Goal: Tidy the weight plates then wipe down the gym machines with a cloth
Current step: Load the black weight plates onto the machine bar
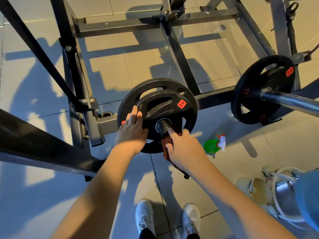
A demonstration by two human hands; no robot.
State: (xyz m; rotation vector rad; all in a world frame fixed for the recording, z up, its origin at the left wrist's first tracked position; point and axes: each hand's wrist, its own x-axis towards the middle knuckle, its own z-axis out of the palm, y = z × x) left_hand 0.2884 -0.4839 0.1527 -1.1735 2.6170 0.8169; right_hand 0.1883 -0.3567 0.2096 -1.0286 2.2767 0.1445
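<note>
From my remote seat, I judge the task to be at the changeover from tidying to wiping. Two black plates sit stacked on one peg [164,126] in the middle of the view: a small plate [165,109] in front and a larger plate [138,94] behind it, so this pair looks put away. My left hand [133,125] lies flat against them at nine o'clock of the peg, fingers straight and close together, steadying. My right hand [183,147] at five o'clock of the peg curls round a brown cloth [165,153], pressing it to the peg's underside with the forefinger stretched along the peg; a tail of cloth hangs below the wrist.

A third plate [264,88] rides on a shiny bar [293,102] at three o'clock. Whether it belongs there I cannot tell. The machine frame [179,56] at twelve o'clock shows no sign of wiping either way, so I reckon most of the cleaning is left. A green spray bottle [213,145] lies on the floor at four o'clock.

The small plate's red tag reads "5 KG". The third plate's red tags are too blurred to read.
</note>
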